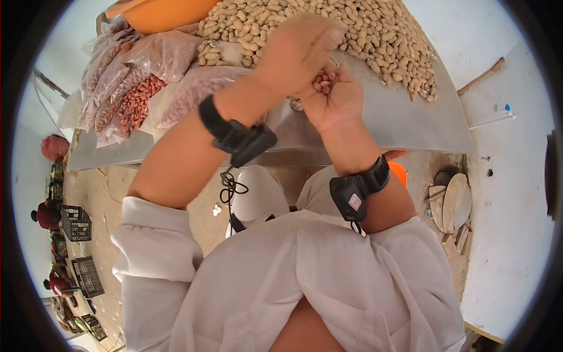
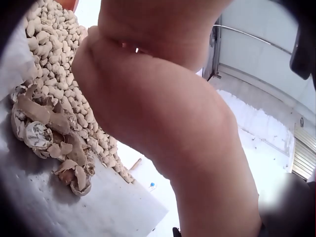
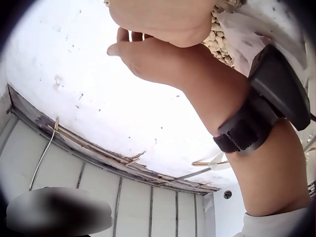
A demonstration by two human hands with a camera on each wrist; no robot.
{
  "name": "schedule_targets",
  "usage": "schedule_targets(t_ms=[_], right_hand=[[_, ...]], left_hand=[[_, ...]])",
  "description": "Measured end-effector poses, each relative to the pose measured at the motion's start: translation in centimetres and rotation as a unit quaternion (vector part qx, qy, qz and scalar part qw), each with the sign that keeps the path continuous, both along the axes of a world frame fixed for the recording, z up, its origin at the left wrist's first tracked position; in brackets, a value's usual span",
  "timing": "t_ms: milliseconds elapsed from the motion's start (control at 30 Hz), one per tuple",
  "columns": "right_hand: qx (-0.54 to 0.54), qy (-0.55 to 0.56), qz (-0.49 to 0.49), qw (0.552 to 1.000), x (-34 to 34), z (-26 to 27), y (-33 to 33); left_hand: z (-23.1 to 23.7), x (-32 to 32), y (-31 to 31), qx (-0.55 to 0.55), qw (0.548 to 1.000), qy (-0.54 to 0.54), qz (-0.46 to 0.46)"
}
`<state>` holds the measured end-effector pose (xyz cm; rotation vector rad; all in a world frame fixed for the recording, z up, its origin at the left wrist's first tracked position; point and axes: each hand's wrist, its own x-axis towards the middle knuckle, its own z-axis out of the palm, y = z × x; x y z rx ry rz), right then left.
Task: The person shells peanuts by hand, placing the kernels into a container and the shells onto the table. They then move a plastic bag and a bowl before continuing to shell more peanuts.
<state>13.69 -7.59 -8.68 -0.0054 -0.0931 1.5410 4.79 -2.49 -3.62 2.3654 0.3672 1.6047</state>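
Observation:
In the head view, the right hand [image 1: 340,102] is palm up and holds several red peanut kernels [image 1: 323,82] in its cupped palm. Just above and left of it is the blurred left hand [image 1: 299,53], whose fingertips are hard to make out; whether it pinches anything is unclear. The left wrist view shows the right hand [image 2: 148,98] large, below part of the left hand [image 2: 158,29]. In the right wrist view, the left hand [image 3: 153,59] lies against the underside of the right hand [image 3: 163,17]. Broken shells [image 2: 49,128] lie on the metal table [image 2: 108,207].
Unshelled peanuts [image 1: 393,47] are heaped across the table's back and right. Plastic bags of red kernels [image 1: 141,97] stand at the left, near an orange basin [image 1: 164,13]. Black crates [image 1: 88,276] and two people [image 1: 47,215] are off to the left, beyond the table.

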Motion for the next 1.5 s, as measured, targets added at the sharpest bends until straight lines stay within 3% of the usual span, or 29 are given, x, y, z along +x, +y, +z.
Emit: schedule_targets(t_ms=[33, 133, 233, 333, 433, 533, 633, 833, 1033, 1167, 1267, 1500], right_hand=[[-0.118, -0.039, -0.063, 0.99, -0.7, 2.0, -1.3], [-0.112, -0.038, -0.07, 0.99, -0.3, 1.9, -1.8], [-0.123, -0.07, -0.082, 0.987, 0.0, 1.3, -1.9], [-0.14, -0.079, -0.082, 0.984, 0.2, 0.8, -2.0], [-0.143, -0.085, -0.083, 0.983, 0.3, 0.7, -2.3], [-0.147, -0.095, -0.079, 0.981, 0.4, 0.6, -2.6], [-0.151, -0.107, -0.07, 0.98, 0.2, 0.8, -2.8], [-0.16, -0.137, -0.024, 0.977, -1.9, 0.5, -2.3], [-0.145, -0.212, -0.003, 0.967, -4.6, 0.0, 1.0], [-0.134, -0.306, -0.006, 0.942, -7.0, 1.5, 2.9], [-0.126, -0.324, 0.076, 0.934, -7.5, 2.8, 3.1], [-0.041, -0.392, 0.043, 0.918, -4.4, 2.8, 2.4]], left_hand=[[0.7, -0.8, -0.6, -0.053, 0.998, -0.004, -0.017], [3.5, -4.8, -1.3, -0.081, 0.969, 0.231, 0.042], [3.3, -7.0, -2.0, -0.118, 0.887, 0.446, 0.005], [0.9, -7.7, -4.7, 0.007, 0.856, 0.515, 0.047], [-0.9, -7.3, -5.0, -0.052, 0.804, 0.587, 0.081], [-1.5, -7.1, -4.5, -0.034, 0.799, 0.59, 0.109], [-2.5, -7.9, -3.1, 0.015, 0.864, 0.497, 0.079], [-0.6, -8.9, -2.8, -0.116, 0.908, 0.395, 0.078], [0.0, -9.6, -2.0, -0.088, 0.934, 0.331, 0.101], [0.8, -10.4, -1.2, -0.087, 0.939, 0.304, 0.134], [1.2, -11.1, -0.6, -0.104, 0.936, 0.301, 0.15], [1.3, -10.9, -0.2, -0.109, 0.929, 0.32, 0.153]])
